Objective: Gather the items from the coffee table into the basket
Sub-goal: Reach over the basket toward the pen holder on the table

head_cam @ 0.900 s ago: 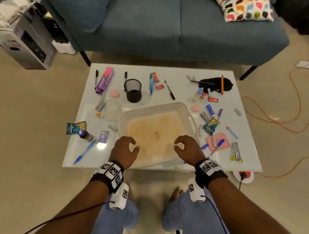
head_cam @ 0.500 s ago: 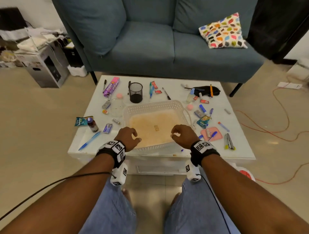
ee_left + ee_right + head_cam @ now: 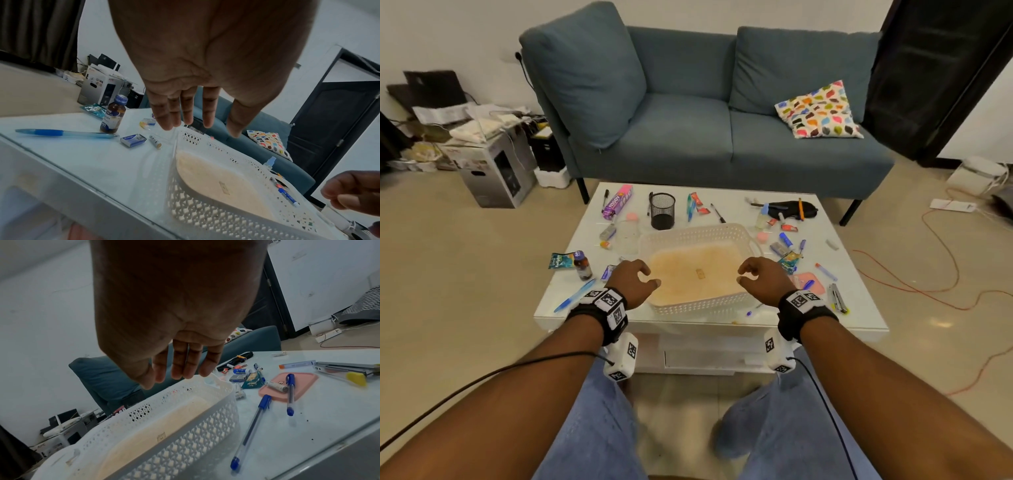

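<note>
Nothing is lying in the basket (image 3: pixel 698 236) yet, so I am hovering my left hand (image 3: pixel 631 279) and right hand (image 3: pixel 765 279) over its near corners, fingers loose and empty, while pens and clutter are crowding the coffee table (image 3: pixel 859 318) around it

Left hand (image 3: pixel 631 281) and right hand (image 3: pixel 765 279) hover palm-down, fingers loosely curled, empty.

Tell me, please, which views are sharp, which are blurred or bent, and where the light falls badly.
Head view: fairly sharp, wide-angle bending at the edges, the knees blurred. Left wrist view: left hand soft and near, basket and coffee table tilted. Right wrist view: right hand dark, the wall behind it bright.
</note>
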Tool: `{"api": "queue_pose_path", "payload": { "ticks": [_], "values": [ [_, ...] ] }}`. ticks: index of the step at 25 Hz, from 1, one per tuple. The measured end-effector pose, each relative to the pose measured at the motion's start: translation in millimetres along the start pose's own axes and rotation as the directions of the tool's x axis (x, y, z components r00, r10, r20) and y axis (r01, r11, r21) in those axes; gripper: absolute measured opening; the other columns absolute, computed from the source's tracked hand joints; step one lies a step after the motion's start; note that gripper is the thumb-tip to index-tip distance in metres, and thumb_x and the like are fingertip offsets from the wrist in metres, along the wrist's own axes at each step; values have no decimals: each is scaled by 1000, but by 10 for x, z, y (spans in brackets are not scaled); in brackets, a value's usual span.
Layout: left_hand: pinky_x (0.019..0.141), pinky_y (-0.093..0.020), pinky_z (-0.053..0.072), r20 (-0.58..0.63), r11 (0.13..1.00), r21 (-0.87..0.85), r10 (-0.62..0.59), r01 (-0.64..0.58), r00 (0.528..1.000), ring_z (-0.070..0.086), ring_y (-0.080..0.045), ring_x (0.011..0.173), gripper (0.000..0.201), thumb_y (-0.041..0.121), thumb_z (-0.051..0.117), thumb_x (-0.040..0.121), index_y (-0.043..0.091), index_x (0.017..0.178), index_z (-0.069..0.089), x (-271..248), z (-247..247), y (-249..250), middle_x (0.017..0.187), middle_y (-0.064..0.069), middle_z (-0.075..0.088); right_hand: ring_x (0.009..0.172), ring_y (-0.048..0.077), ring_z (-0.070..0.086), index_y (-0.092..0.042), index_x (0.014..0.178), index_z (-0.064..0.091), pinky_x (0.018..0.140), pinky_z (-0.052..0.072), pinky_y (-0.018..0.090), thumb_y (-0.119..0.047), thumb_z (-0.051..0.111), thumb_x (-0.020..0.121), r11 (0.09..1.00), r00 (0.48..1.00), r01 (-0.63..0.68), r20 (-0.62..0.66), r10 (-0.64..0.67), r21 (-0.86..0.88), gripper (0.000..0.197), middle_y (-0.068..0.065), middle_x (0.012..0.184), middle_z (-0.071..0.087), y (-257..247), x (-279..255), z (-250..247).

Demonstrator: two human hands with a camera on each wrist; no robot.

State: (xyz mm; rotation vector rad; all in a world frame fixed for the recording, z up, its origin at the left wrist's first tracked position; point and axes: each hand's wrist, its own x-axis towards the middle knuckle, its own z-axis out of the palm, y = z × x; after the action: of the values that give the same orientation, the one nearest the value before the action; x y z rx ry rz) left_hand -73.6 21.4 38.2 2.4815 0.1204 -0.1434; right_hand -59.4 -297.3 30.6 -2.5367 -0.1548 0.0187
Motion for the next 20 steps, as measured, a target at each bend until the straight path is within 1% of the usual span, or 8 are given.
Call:
{"api": "queue_pose_path", "payload": {
  "ticks": [3, 7, 9, 12, 14, 16, 18, 20],
  "values": [
    [101, -37, 41, 19, 996, 17, -83, 82, 996, 52, -32, 125, 53, 38, 74, 88, 9, 129, 56, 218, 132, -71, 135, -16, 56, 113, 28, 59, -14, 116, 66, 96, 47, 38, -27, 73, 91, 996, 996, -87, 11, 87, -18, 29, 11, 122, 62, 160, 232, 98],
    [108, -41, 41, 17, 982, -6, -188, 188, 982, 49, -36, 133, 63, 33, 71, 91, 3, 141, 45, 610, 322, -192, 143, -20, 52, 123, 32, 56, -12, 124, 62, 106, 44, 44, -25, 75, 88, 981, 978, -196, -69, 194, -9, 41, 14, 130, 60, 369, 587, 182],
    [103, -42, 44, 18, 972, 7, -234, 234, 972, 52, -40, 128, 50, 25, 67, 94, 1, 134, 50, 824, 418, -254, 135, -22, 57, 125, 34, 55, -9, 128, 61, 108, 43, 45, -24, 76, 87, 974, 970, -224, -99, 222, -11, 46, 16, 131, 61, 511, 801, 214],
    [80, -36, 44, -40, 964, 16, -264, 265, 964, 60, -40, 108, 19, 14, 58, 96, -1, 107, 59, 1012, 488, -279, 112, -21, 65, 124, 36, 56, -7, 137, 56, 105, 44, 45, -17, 69, 92, 969, 961, -246, -135, 243, -9, 49, 19, 131, 60, 682, 1050, 235],
    [75, -33, 39, -66, 961, 25, -273, 275, 960, 61, -38, 103, 17, 12, 54, 97, 0, 106, 62, 1121, 495, -270, 109, -19, 66, 123, 37, 58, -7, 141, 53, 103, 45, 44, -12, 64, 95, 967, 958, -253, -142, 250, -4, 48, 20, 131, 61, 762, 1182, 251],
    [81, -34, 43, -63, 968, 34, -248, 250, 967, 59, -39, 109, 22, 12, 52, 98, 1, 112, 64, 1220, 472, -262, 114, -19, 67, 121, 36, 61, -10, 143, 53, 102, 47, 42, -8, 59, 97, 960, 949, -281, -146, 280, 14, 46, 19, 130, 64, 781, 1217, 259],
    [95, -40, 47, -50, 971, 32, -235, 236, 971, 56, -40, 119, 30, 16, 52, 99, 4, 124, 63, 1321, 442, -280, 125, -19, 65, 115, 35, 64, -13, 141, 55, 96, 50, 38, -5, 56, 98, 951, 935, -305, -174, 310, 56, 44, 18, 125, 68, 769, 1159, 277],
    [104, -43, 46, -43, 968, 12, -250, 251, 967, 54, -41, 125, 38, 19, 53, 100, 7, 135, 60, 1351, 388, -271, 135, -19, 61, 112, 34, 66, -12, 139, 56, 92, 50, 36, -4, 56, 98, 943, 925, -315, -186, 330, 108, 42, 17, 122, 69, 718, 1017, 297]
  ]
}}
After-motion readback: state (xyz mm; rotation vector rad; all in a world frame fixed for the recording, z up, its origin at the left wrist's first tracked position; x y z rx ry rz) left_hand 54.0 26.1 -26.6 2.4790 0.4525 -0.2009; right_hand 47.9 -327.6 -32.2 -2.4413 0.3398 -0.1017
